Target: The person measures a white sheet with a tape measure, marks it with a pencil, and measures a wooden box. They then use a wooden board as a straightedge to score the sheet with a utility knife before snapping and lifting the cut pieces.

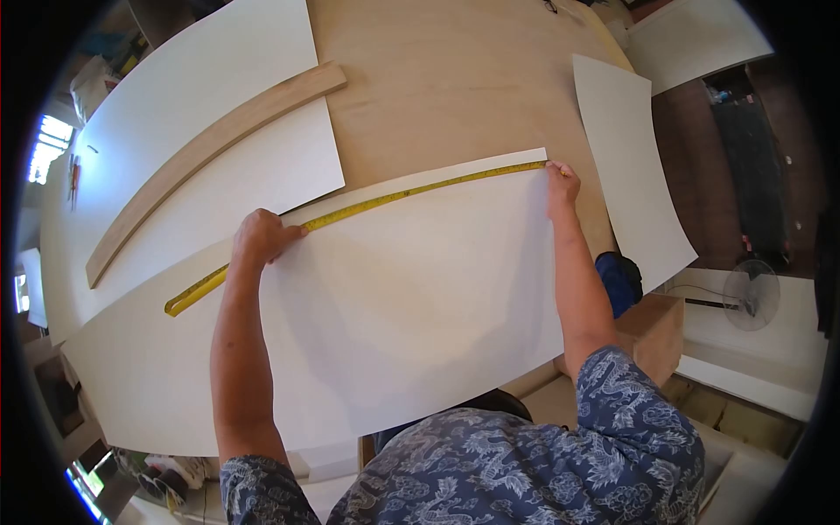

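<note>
A yellow measuring tape [407, 193] lies stretched across a large white sheet [420, 289], near the sheet's far edge. My left hand [262, 236] is closed on the tape, thumb pointing right along it, and the tape runs on under the wrist to a folded-looking end at the lower left. At the sheet's right corner, my right hand [563, 181] pinches the other end of the tape against the edge.
A long wooden strip [210, 144] rests on other white sheets [289, 157] at the left. Beyond is a brown wooden surface [437, 79]. To the right are a narrow white panel [626, 166], a dark blue object [618, 284], a wooden box [654, 337] and a fan [751, 295].
</note>
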`<state>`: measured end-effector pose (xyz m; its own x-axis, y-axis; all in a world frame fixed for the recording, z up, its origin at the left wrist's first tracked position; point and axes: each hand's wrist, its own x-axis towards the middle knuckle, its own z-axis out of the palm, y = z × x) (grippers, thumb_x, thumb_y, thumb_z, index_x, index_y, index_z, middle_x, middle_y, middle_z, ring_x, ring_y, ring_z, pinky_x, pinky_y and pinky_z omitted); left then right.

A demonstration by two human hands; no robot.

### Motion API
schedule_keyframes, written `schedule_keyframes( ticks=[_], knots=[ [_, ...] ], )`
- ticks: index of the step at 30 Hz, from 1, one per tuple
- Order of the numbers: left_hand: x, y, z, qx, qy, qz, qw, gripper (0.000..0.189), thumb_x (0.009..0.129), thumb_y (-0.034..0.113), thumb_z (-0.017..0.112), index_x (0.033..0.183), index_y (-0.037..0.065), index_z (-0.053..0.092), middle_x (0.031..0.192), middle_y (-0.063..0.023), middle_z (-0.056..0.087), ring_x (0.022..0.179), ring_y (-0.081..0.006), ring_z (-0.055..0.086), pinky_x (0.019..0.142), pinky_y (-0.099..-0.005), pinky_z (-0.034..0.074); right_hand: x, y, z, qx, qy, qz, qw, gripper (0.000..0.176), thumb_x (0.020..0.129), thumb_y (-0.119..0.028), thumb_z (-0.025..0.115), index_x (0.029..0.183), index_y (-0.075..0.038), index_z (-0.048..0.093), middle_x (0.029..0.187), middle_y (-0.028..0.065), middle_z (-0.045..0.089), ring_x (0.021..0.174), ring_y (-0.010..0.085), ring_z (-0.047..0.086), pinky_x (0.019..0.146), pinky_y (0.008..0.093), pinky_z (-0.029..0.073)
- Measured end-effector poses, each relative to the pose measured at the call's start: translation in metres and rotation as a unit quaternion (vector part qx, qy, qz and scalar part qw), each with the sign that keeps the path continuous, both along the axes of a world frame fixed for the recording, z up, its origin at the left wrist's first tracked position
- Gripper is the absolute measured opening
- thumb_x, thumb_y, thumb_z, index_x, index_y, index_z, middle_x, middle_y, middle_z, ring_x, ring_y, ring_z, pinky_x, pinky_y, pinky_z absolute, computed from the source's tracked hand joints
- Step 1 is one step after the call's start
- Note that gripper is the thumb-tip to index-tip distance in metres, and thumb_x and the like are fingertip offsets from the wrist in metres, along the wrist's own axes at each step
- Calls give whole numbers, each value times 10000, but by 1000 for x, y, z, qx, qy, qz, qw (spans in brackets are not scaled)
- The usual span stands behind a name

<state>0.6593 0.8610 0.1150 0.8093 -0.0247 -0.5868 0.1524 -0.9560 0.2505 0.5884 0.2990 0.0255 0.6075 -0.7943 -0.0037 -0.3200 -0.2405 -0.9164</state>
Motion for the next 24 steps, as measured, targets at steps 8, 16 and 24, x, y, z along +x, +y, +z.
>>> schedule_keyframes(
  ticks=[8, 16, 24],
  knots=[
    [3, -2, 2, 11, 17, 10, 1000, 526, 793, 470, 796, 557, 21, 656, 534, -110, 633, 485, -229, 630, 592, -359, 551, 11, -3, -10, 7, 8, -19, 1000, 159, 828, -174, 823, 867, -30, 768, 712, -19, 644, 628, 89, 532, 590, 275, 443],
    [4, 6, -4, 5, 9, 3, 1000, 485, 751, 462, 834, 599, 34, 665, 567, -102, 652, 545, -234, 648, 637, -369, 547, 16, -30, -40, -190, 76, -27, 978, 235, 787, -316, 845, 922, -128, 810, 843, 55, 755, 794, 195, 689, 737, 352, 541],
    [0, 5, 7, 1, 18, 41, 999, 449, 710, 454, 859, 692, 41, 686, 620, -88, 667, 563, -233, 644, 604, -356, 530, 10, 26, 9, -331, 244, -39, 911, 201, 880, -355, 735, 1014, -210, 778, 1026, 89, 751, 956, 318, 688, 805, 448, 553]
  ],
)
